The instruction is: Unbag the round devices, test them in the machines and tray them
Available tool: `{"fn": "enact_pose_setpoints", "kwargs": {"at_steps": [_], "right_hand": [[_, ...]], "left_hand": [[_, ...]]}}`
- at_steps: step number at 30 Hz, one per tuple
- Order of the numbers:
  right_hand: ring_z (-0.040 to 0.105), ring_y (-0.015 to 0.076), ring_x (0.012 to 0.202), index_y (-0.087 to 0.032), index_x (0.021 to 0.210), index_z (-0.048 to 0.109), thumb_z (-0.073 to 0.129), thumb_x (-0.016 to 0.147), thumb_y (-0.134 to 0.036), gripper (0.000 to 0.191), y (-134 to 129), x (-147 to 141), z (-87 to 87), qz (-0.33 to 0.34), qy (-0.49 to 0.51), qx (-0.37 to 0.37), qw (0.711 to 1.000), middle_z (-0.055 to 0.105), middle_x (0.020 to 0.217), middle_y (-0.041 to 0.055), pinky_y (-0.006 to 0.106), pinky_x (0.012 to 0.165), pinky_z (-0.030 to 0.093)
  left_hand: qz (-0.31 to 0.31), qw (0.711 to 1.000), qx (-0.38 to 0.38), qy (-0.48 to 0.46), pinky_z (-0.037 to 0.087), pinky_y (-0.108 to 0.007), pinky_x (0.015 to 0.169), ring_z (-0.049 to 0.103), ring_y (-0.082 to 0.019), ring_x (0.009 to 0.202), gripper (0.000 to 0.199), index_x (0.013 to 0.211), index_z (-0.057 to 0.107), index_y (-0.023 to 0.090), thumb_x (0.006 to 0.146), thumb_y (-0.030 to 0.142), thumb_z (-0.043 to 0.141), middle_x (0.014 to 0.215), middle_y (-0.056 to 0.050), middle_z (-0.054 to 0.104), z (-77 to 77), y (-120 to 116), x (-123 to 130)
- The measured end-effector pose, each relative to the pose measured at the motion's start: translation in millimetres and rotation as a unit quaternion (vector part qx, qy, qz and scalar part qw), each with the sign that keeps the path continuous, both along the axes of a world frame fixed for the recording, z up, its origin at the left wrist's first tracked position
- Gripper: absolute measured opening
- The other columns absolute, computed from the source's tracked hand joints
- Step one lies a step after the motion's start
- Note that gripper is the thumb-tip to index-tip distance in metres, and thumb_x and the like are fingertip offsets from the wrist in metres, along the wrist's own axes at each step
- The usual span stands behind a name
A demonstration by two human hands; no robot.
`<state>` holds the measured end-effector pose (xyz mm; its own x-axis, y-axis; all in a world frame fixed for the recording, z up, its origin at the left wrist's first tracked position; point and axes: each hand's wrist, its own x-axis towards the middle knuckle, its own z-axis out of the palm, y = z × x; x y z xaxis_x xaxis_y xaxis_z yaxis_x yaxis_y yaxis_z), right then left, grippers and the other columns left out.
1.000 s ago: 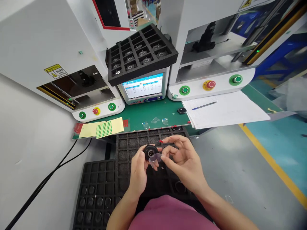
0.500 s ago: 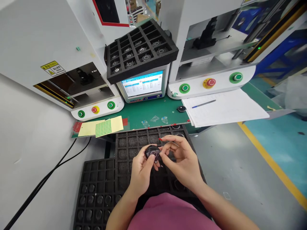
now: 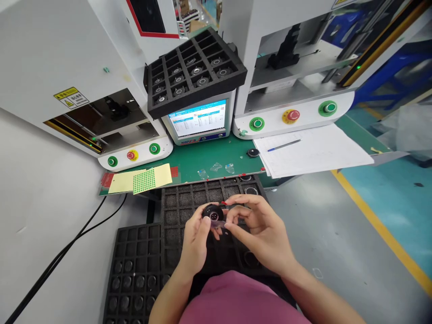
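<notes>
A round black watch-like device [image 3: 213,211] with a ringed centre is in my left hand [image 3: 195,240], its thumb on the lower left rim. My right hand [image 3: 259,227] pinches a thin clear film [image 3: 219,223] between thumb and index finger, at the device's lower right edge. A small red piece [image 3: 223,203] sits at the tip of another right-hand finger. Under both hands lies a black foam tray [image 3: 173,216] with square compartments.
Behind are a screen [image 3: 199,119], a tilted tray of devices [image 3: 199,96] and two press machines with buttons. The green bench [image 3: 185,157] bears clear film scraps, sticker sheets, another device [image 3: 253,153], and papers [image 3: 317,153] with a pen. Another tray [image 3: 138,249] is at lower left.
The clear film has shifted down off the device's face towards its lower edge, uncovering the ringed centre. My right hand has moved slightly down and right. The view has shifted slightly.
</notes>
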<state>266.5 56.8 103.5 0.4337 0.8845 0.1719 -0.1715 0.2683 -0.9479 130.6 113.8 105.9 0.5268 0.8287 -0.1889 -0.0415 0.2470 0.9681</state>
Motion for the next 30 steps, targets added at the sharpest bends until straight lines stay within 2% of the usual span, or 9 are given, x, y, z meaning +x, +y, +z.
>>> {"fn": "enact_pose_setpoints", "kwargs": {"at_steps": [2,4,8,11,16,19,22,27,30], "right_hand": [[0.065,0.0082,0.068,-0.030,0.105,0.058,0.068,0.077,-0.007,0.038,0.7,6.5,4.7,0.049,0.026,-0.023,0.998,0.063,0.105,0.0001,0.023,0.061,0.052],[0.065,0.0078,0.067,-0.029,0.104,0.058,0.069,0.075,-0.007,0.038,3.3,11.7,7.2,0.071,0.034,-0.044,0.996,0.063,0.105,0.0004,0.022,0.060,0.051],[0.064,0.0070,0.066,-0.026,0.102,0.057,0.070,0.073,-0.007,0.037,9.0,16.0,4.9,0.060,0.030,-0.063,0.996,0.063,0.106,0.0016,0.022,0.059,0.051],[0.063,0.0071,0.066,-0.026,0.102,0.056,0.070,0.072,-0.008,0.038,11.2,16.1,0.2,0.060,0.026,-0.068,0.996,0.064,0.104,0.0014,0.022,0.060,0.051],[0.063,0.0080,0.067,-0.026,0.101,0.056,0.070,0.074,-0.008,0.036,11.0,14.2,-4.4,0.043,0.013,-0.067,0.997,0.065,0.104,0.0015,0.024,0.061,0.051],[0.063,0.0080,0.067,-0.026,0.102,0.056,0.070,0.074,-0.009,0.035,9.0,15.0,-2.4,0.054,0.022,-0.065,0.996,0.064,0.104,0.0018,0.024,0.061,0.051],[0.063,0.0066,0.066,-0.026,0.102,0.057,0.071,0.074,-0.008,0.036,6.3,18.8,1.3,0.094,0.044,-0.062,0.993,0.062,0.104,0.0006,0.023,0.061,0.051],[0.062,0.0053,0.066,-0.028,0.104,0.057,0.070,0.074,-0.004,0.040,2.3,27.2,5.2,0.203,0.099,-0.051,0.973,0.060,0.107,0.0002,0.023,0.064,0.054],[0.062,0.0051,0.066,-0.027,0.105,0.058,0.071,0.073,-0.003,0.042,2.3,28.6,6.1,0.191,0.091,-0.059,0.976,0.060,0.111,0.0014,0.023,0.063,0.053]], "left_hand": [[-0.009,1.000,0.007,0.000,0.050,-0.023,0.056,0.060,-0.013,0.064,0.047,0.115,0.065,0.013,0.089,0.052,0.059,0.091,-0.009,0.071,0.4,0.3,-0.6],[-0.016,1.000,0.012,0.007,0.050,-0.021,0.055,0.059,-0.012,0.063,0.047,0.114,0.065,0.013,0.086,0.050,0.064,0.088,-0.008,0.070,2.3,0.4,-0.3],[-0.014,0.999,0.003,0.034,0.048,-0.020,0.054,0.055,-0.010,0.056,0.047,0.112,0.065,0.012,0.083,0.049,0.068,0.068,-0.001,0.063,7.0,0.0,1.6],[-0.013,0.999,-0.004,0.049,0.047,-0.020,0.053,0.054,-0.010,0.053,0.047,0.111,0.065,0.010,0.084,0.050,0.066,0.064,0.000,0.061,8.1,-0.2,2.3],[-0.017,0.998,-0.002,0.061,0.047,-0.022,0.053,0.055,-0.011,0.053,0.045,0.108,0.066,0.010,0.086,0.049,0.064,0.064,-0.001,0.062,6.9,0.1,1.5],[-0.019,0.998,-0.003,0.053,0.047,-0.022,0.053,0.055,-0.011,0.054,0.045,0.108,0.066,0.010,0.084,0.049,0.065,0.066,-0.002,0.063,7.0,0.1,1.7],[-0.022,0.999,0.000,0.037,0.048,-0.021,0.053,0.055,-0.011,0.058,0.044,0.108,0.066,0.012,0.083,0.047,0.068,0.073,-0.003,0.063,7.2,-0.8,2.0],[-0.025,0.999,-0.010,0.037,0.047,-0.019,0.054,0.054,-0.010,0.061,0.040,0.110,0.064,0.014,0.081,0.040,0.071,0.077,-0.002,0.060,5.7,-2.4,1.1],[-0.034,0.999,-0.013,0.033,0.047,-0.019,0.053,0.055,-0.010,0.062,0.041,0.112,0.064,0.014,0.080,0.039,0.072,0.081,-0.003,0.062,4.9,-2.5,0.2]]}}
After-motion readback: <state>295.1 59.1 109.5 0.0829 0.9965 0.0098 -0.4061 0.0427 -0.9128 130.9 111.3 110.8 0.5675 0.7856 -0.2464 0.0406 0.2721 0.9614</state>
